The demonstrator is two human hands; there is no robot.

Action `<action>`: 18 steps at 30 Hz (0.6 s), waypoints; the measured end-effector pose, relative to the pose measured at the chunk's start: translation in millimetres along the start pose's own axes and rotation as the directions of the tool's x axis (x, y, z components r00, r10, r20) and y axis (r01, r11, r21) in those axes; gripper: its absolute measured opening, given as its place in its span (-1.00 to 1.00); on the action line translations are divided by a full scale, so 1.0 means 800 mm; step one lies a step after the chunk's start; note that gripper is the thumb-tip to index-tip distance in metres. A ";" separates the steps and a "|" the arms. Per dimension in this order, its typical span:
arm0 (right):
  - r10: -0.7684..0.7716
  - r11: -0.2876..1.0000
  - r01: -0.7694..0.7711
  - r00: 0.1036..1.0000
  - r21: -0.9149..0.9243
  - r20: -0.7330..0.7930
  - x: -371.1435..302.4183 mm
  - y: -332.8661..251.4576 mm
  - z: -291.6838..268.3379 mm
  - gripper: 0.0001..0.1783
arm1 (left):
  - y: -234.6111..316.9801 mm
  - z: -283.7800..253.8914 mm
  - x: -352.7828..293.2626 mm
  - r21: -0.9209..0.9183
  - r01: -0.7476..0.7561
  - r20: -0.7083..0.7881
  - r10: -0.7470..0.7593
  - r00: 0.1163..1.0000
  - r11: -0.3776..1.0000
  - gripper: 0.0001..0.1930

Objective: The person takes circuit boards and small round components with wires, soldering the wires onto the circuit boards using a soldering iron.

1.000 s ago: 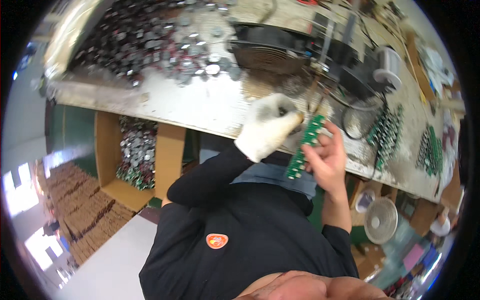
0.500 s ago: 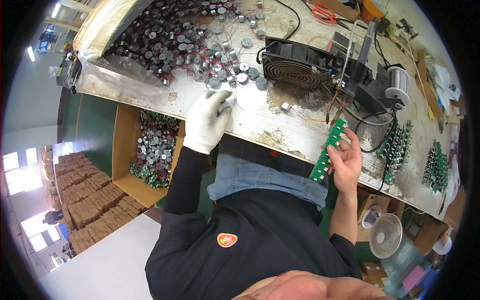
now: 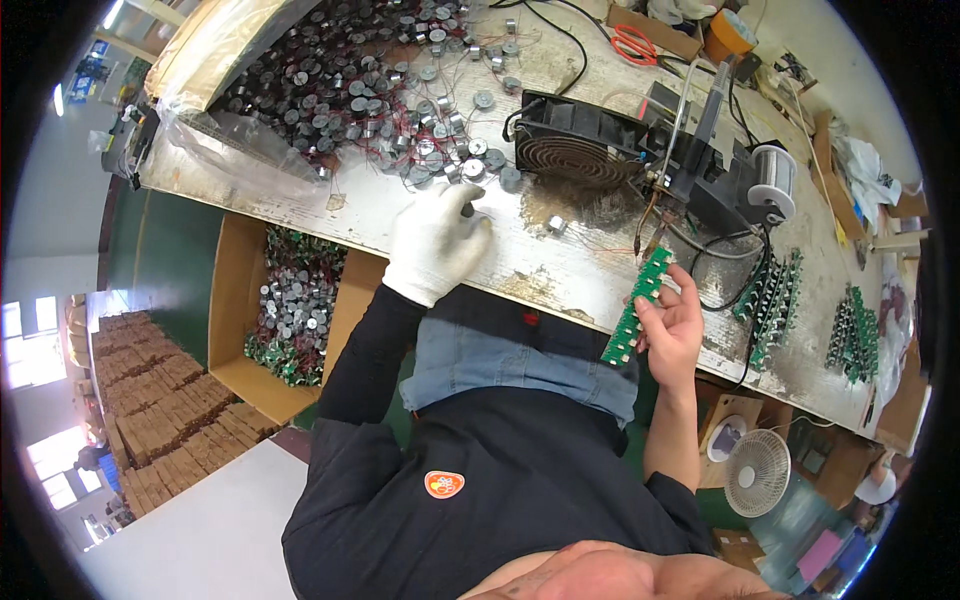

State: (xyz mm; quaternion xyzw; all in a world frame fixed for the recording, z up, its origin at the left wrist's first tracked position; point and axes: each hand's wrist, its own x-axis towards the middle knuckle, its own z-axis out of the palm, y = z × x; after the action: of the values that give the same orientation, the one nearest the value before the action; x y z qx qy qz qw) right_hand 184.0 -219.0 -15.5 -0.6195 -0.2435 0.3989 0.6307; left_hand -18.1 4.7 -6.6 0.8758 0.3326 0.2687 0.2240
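Observation:
My right hand (image 3: 668,325) is bare and grips a long green circuit board strip (image 3: 637,308) between thumb and fingers. The strip slants over the bench's front edge, its upper end just below the tip of a soldering iron fixture (image 3: 690,165). My left hand (image 3: 437,245), in a white glove, hovers at the bench edge with fingers curled and thumb apart; nothing shows between them. Close beyond its fingertips lie small round metal motors (image 3: 474,169) with thin red wires, part of a big heap. One single motor (image 3: 556,225) sits between my hands.
A black fan (image 3: 580,145) stands behind my hands, beside a solder wire spool (image 3: 772,180). Rows of green boards (image 3: 775,310) lie at right. Red-handled scissors (image 3: 634,45) rest at the back. A cardboard box (image 3: 228,300) of motors and boards stands below the bench at left.
My left hand has moved right along the bench edge, its thumb and index finger bending. My right hand keeps the strip in about the same place. The whole view has shifted slightly.

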 end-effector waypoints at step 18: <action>-0.014 1.000 0.014 1.000 -0.011 -0.017 -0.002 0.008 -0.003 -0.41 | 0.037 0.021 -0.030 -0.093 0.118 -0.109 -0.128 0.986 0.989 -0.87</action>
State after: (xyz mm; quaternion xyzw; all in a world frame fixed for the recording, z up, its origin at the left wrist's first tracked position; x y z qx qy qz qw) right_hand 183.3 -222.4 -21.3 -0.6245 -0.2445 0.3880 0.6322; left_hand -9.7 -35.8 -10.1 0.8262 0.3863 0.3184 0.2584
